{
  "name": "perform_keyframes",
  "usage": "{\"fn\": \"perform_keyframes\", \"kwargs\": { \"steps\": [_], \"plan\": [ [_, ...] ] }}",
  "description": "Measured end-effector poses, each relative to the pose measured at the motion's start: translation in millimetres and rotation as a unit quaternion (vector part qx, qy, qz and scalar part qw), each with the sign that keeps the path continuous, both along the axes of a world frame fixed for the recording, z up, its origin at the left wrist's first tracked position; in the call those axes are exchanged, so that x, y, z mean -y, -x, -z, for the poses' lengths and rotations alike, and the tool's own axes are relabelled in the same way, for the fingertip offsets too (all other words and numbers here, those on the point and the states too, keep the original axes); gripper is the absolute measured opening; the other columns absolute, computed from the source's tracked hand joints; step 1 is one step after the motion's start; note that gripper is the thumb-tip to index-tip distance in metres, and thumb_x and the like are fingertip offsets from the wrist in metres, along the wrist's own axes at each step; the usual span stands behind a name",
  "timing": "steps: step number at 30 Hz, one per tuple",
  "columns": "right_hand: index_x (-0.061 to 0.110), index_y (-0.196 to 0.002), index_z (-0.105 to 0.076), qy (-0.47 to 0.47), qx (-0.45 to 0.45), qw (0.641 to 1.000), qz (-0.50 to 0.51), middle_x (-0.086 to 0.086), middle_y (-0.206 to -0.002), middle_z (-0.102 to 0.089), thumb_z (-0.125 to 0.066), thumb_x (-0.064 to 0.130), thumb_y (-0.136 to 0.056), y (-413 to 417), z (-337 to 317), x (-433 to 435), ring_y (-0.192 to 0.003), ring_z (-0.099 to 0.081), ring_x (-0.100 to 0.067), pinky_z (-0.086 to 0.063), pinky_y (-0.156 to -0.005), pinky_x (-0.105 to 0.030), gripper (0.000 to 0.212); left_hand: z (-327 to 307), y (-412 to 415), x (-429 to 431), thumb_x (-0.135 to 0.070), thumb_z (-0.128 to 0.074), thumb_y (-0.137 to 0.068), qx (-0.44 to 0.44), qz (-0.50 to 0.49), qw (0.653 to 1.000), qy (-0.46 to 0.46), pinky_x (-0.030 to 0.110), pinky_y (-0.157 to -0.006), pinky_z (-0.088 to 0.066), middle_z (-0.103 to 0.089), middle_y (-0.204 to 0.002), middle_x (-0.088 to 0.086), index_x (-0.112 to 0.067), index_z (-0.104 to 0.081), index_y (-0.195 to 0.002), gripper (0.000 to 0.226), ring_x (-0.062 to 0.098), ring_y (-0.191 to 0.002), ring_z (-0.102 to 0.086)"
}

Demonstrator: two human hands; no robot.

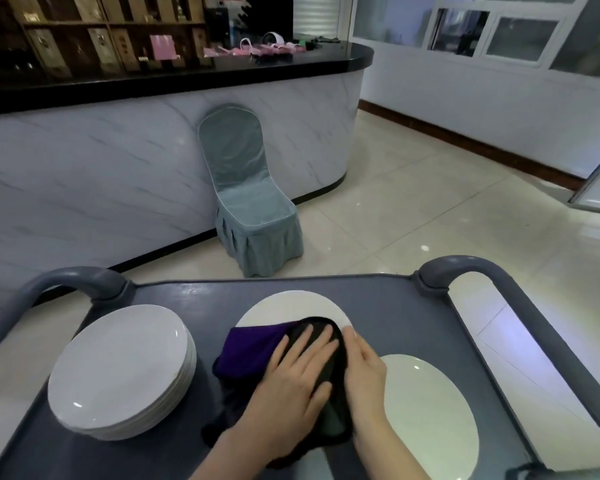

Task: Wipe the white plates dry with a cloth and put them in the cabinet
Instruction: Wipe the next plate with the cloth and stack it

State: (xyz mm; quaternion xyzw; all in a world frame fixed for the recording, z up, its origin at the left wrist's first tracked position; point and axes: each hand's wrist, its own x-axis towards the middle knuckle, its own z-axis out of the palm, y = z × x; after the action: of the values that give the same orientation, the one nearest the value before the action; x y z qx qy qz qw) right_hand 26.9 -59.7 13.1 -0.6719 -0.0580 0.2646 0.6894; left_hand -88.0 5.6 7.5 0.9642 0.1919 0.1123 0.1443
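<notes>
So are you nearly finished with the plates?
Not nearly. Maybe the lone plate on the right is wiped. The left hand presses the cloth on the middle plate while the right hand holds it. The stack waits; no cabinet shows.

Layout, read from the centre of the cart (pixel 378 306) top in front of you. The stack of plates (pixel 118 368) stands at 9 o'clock. The middle plate (pixel 291 306) lies at the centre, with the cloth (pixel 253 344) draped over its near half. Your left hand (pixel 291 386) rests flat on the cloth. Your right hand (pixel 366 372) holds the covered rim at the plate's 3 o'clock. A single plate (pixel 430 417) lies at 4 o'clock, just beside that hand. Handles (pixel 66 277) rise at 10 and 2 o'clock. Beyond the cart, at 12 o'clock, a chair (pixel 246 188) stands on the floor with its back against the counter (pixel 101 168).
</notes>
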Motion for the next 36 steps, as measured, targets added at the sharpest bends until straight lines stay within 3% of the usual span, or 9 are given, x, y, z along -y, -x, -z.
{"fn": "perform_keyframes", "kwargs": {
  "steps": [6, 10, 12, 17, 22, 24, 27, 31, 36],
  "plan": [
    [0.011, -0.058, -0.035, -0.005, -0.022, 1.0, 0.018, -0.003, -0.061, -0.031, -0.059, 0.039, -0.096, -5.7, -15.9, -1.5, -0.06, -0.03, -0.016, -0.03, -0.059, -0.029, 0.052, 4.2, 9.5, -43.5, -0.052, -0.02, -0.097, -0.069, -0.098, 0.992, -0.031, 0.035, -0.119, 0.015, 0.017, -0.158, -0.016, -0.039, 0.012, -0.149, 0.063, 0.008, -0.147, 0.018],
    [0.024, -0.053, -0.021, 0.012, 0.019, 0.997, 0.071, 0.008, -0.057, -0.019, -0.059, 0.042, -0.095, -28.4, -29.3, 1.3, -0.055, -0.02, -0.013, -0.02, -0.05, -0.025, 0.059, 16.8, 31.2, -6.9, -0.049, -0.032, -0.093, -0.063, -0.083, 0.995, -0.011, 0.046, -0.116, -0.004, -0.009, -0.162, -0.014, -0.037, -0.017, -0.154, 0.064, 0.014, -0.15, -0.009],
    [0.025, -0.046, -0.028, 0.009, 0.025, 0.998, 0.06, 0.011, -0.05, -0.025, -0.057, 0.041, -0.096, -25.1, -26.4, 1.4, -0.048, -0.024, -0.01, -0.024, -0.044, -0.018, 0.06, 17.2, 26.0, 15.9, -0.044, -0.039, -0.091, -0.038, -0.047, 0.998, -0.013, 0.048, -0.109, -0.017, -0.026, -0.159, -0.007, -0.028, -0.033, -0.151, 0.062, 0.021, -0.146, -0.028],
    [0.013, -0.065, -0.071, 0.016, -0.008, 1.0, -0.009, -0.001, -0.067, -0.073, -0.056, 0.04, -0.098, 4.6, -10.7, 0.9, -0.061, -0.064, -0.012, -0.05, -0.062, -0.028, 0.046, 1.1, -10.9, 6.4, -0.032, -0.04, -0.095, 0.017, -0.014, 0.999, -0.05, 0.044, -0.119, -0.013, -0.016, -0.162, -0.003, -0.021, -0.025, -0.154, 0.062, 0.019, -0.15, -0.013],
    [0.017, -0.06, -0.026, 0.021, -0.005, 1.0, 0.019, 0.0, -0.059, -0.026, -0.058, 0.038, -0.097, 0.3, -19.3, 4.0, -0.057, -0.025, -0.017, -0.026, -0.054, -0.027, 0.053, 0.3, -3.4, -34.4, -0.048, -0.018, -0.097, -0.042, -0.093, 0.995, -0.02, 0.041, -0.122, 0.004, 0.01, -0.162, -0.012, -0.032, 0.0, -0.154, 0.062, 0.008, -0.148, 0.013],
    [0.022, -0.058, -0.021, 0.024, 0.01, 0.999, 0.037, 0.004, -0.058, -0.022, -0.057, 0.04, -0.096, -10.3, -25.3, 7.1, -0.055, -0.023, -0.014, -0.022, -0.055, -0.029, 0.056, 6.5, 7.8, -34.3, -0.052, -0.01, -0.093, -0.059, -0.115, 0.991, -0.014, 0.041, -0.121, 0.01, 0.016, -0.16, -0.016, -0.037, 0.008, -0.151, 0.063, 0.006, -0.147, 0.019],
    [0.025, -0.05, -0.024, 0.016, -0.013, 0.997, 0.079, 0.01, -0.053, -0.026, -0.057, 0.043, -0.096, -22.8, -29.5, 7.8, -0.048, -0.027, -0.009, -0.024, -0.054, -0.028, 0.06, 14.4, 24.1, -7.8, -0.052, -0.016, -0.092, -0.065, -0.083, 0.994, 0.011, 0.044, -0.118, 0.012, 0.015, -0.16, -0.021, -0.042, 0.006, -0.152, 0.064, 0.008, -0.148, 0.016],
    [0.023, -0.05, -0.05, 0.012, -0.013, 0.998, 0.058, 0.008, -0.052, -0.051, -0.053, 0.046, -0.098, -16.1, -17.8, 5.9, -0.049, -0.046, -0.008, -0.038, -0.057, -0.028, 0.053, 9.2, 15.1, 31.7, -0.044, -0.043, -0.084, -0.051, -0.032, 0.998, -0.014, 0.045, -0.107, -0.023, -0.033, -0.156, -0.007, -0.029, -0.042, -0.147, 0.064, 0.02, -0.141, -0.036],
    [0.009, -0.063, -0.066, 0.011, -0.056, 0.998, -0.005, -0.002, -0.068, -0.069, -0.056, 0.041, -0.097, 9.8, -5.6, 5.3, -0.062, -0.059, -0.018, -0.046, -0.066, -0.029, 0.047, 4.0, -12.8, -0.6, -0.025, -0.033, -0.103, 0.044, 0.007, 0.997, -0.058, 0.041, -0.122, -0.016, -0.015, -0.162, 0.005, -0.009, -0.025, -0.152, 0.052, 0.027, -0.151, -0.008]
  ]
}}
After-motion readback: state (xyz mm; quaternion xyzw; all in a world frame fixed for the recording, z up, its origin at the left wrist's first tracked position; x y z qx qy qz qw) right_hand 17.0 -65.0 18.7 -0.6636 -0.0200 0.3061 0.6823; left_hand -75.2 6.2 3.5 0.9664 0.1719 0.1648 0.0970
